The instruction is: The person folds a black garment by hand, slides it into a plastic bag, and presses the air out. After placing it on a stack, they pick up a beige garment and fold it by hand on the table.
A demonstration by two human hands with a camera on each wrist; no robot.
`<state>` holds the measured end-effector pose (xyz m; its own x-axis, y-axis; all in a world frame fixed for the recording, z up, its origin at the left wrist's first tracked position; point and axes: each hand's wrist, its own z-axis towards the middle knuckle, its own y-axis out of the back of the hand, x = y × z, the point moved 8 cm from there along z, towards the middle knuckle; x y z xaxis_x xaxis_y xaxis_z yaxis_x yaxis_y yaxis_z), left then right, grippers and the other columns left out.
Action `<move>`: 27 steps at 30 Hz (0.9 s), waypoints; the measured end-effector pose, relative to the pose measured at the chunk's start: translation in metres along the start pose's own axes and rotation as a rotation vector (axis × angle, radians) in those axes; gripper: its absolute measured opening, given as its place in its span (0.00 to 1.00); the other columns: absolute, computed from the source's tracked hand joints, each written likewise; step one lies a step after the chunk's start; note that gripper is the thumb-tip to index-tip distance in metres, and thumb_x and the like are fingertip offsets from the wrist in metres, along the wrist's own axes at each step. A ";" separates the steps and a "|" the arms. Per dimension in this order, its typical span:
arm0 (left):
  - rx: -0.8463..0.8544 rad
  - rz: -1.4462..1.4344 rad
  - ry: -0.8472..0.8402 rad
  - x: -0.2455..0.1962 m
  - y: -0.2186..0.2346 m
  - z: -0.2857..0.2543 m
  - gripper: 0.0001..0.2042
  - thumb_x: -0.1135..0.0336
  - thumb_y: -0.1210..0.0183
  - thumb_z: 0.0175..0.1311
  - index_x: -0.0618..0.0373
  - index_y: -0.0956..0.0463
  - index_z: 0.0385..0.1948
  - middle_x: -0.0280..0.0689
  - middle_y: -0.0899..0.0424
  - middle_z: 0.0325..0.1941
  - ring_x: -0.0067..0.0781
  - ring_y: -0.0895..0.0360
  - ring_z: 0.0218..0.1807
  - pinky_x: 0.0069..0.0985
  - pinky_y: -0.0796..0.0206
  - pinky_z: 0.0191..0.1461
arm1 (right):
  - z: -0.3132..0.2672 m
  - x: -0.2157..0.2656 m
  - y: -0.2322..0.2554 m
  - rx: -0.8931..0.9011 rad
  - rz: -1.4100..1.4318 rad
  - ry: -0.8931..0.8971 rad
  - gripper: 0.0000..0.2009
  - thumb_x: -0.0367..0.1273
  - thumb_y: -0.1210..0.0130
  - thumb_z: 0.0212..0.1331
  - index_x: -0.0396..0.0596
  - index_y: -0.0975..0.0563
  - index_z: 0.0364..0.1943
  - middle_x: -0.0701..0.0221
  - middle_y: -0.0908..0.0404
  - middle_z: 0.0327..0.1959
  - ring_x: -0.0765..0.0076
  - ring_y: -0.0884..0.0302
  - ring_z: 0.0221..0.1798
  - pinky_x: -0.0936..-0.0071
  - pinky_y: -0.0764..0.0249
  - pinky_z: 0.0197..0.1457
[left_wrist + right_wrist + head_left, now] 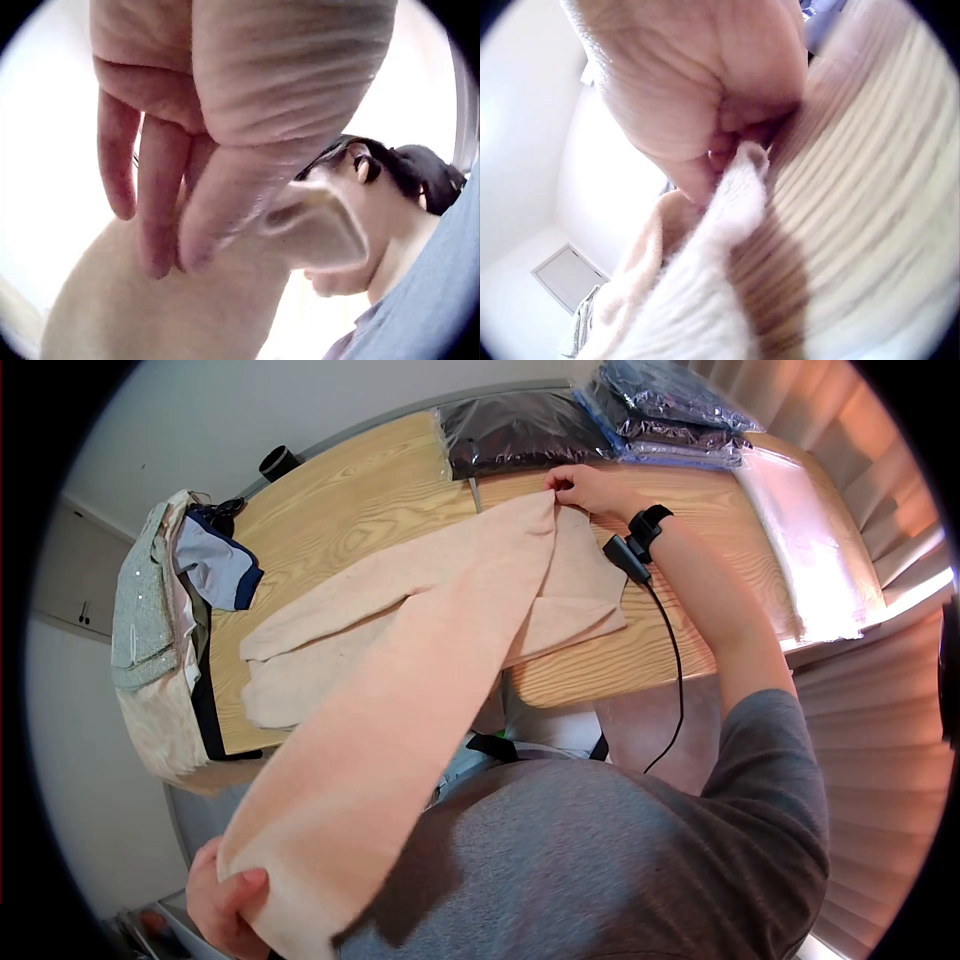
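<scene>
A peach, fuzzy knit garment (390,730) lies partly on the wooden table, and one long part of it is stretched diagonally toward the person's body. The left hand (222,905) grips the near end of that part, low at the left beside the body, with the thumb on top. In the left wrist view its fingers (161,202) and thumb pinch the cloth. At the far end, the right hand (592,492) pinches a corner of the garment just over the table. Seen from the right wrist, the knit edge (731,195) runs up into the curled fingers.
Bagged dark clothing (525,435) and a stack of plastic-wrapped clothes (675,420) sit at the table's back. Clear plastic sheets (810,550) lie at the right. Several garments (150,620) hang over the left edge, near a black cup-shaped object (278,463). A cable (680,680) trails from the right wrist camera.
</scene>
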<state>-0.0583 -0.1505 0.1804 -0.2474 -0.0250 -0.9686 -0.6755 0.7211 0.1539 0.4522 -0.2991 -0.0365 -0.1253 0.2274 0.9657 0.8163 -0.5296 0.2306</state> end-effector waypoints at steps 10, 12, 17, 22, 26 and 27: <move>0.172 0.685 -1.048 -0.025 -0.023 -0.016 0.12 0.57 0.35 0.30 0.49 0.17 0.20 0.33 0.28 0.21 0.30 0.35 0.23 0.26 0.46 0.26 | 0.001 0.014 0.003 -0.002 -0.268 0.168 0.07 0.20 0.51 0.56 0.44 0.25 0.36 0.75 0.25 0.32 0.79 0.30 0.36 0.79 0.32 0.41; 0.176 0.562 -1.188 -0.031 -0.023 -0.021 0.11 0.58 0.34 0.31 0.50 0.17 0.20 0.33 0.25 0.21 0.30 0.31 0.22 0.25 0.44 0.25 | 0.002 0.013 0.003 0.005 -0.234 0.175 0.09 0.19 0.52 0.55 0.45 0.25 0.38 0.76 0.24 0.32 0.79 0.30 0.37 0.80 0.32 0.42; 0.406 0.418 -1.040 -0.010 -0.020 -0.006 0.10 0.61 0.37 0.39 0.59 0.20 0.19 0.40 0.16 0.23 0.28 0.23 0.17 0.20 0.39 0.19 | 0.002 0.005 0.004 0.057 -0.137 0.084 0.12 0.18 0.53 0.54 0.47 0.24 0.40 0.77 0.26 0.35 0.79 0.31 0.40 0.81 0.33 0.43; 0.364 0.490 -0.922 -0.008 -0.024 0.007 0.07 0.68 0.44 0.43 0.60 0.23 0.22 0.42 0.16 0.22 0.32 0.20 0.18 0.21 0.36 0.19 | -0.021 0.043 -0.021 0.108 -0.159 0.086 0.16 0.18 0.52 0.53 0.46 0.22 0.44 0.73 0.27 0.51 0.76 0.31 0.52 0.82 0.34 0.51; 0.716 0.181 -1.099 -0.015 -0.004 -0.006 0.03 0.70 0.43 0.55 0.56 0.24 0.23 0.41 0.15 0.25 0.29 0.19 0.22 0.18 0.35 0.24 | -0.016 0.029 -0.026 0.198 -0.248 0.114 0.18 0.17 0.54 0.51 0.44 0.21 0.45 0.68 0.35 0.63 0.70 0.38 0.63 0.78 0.39 0.63; 0.932 0.057 -1.062 -0.022 0.004 -0.006 0.04 0.74 0.44 0.59 0.54 0.24 0.25 0.39 0.14 0.28 0.27 0.17 0.27 0.15 0.36 0.28 | -0.014 0.027 -0.025 0.183 -0.185 0.107 0.18 0.16 0.55 0.51 0.43 0.20 0.43 0.67 0.37 0.65 0.69 0.39 0.65 0.77 0.40 0.66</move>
<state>-0.0593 -0.1511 0.2031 0.6568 0.2433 -0.7137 0.1209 0.9003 0.4182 0.4203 -0.2912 -0.0149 -0.3325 0.2141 0.9185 0.8611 -0.3284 0.3882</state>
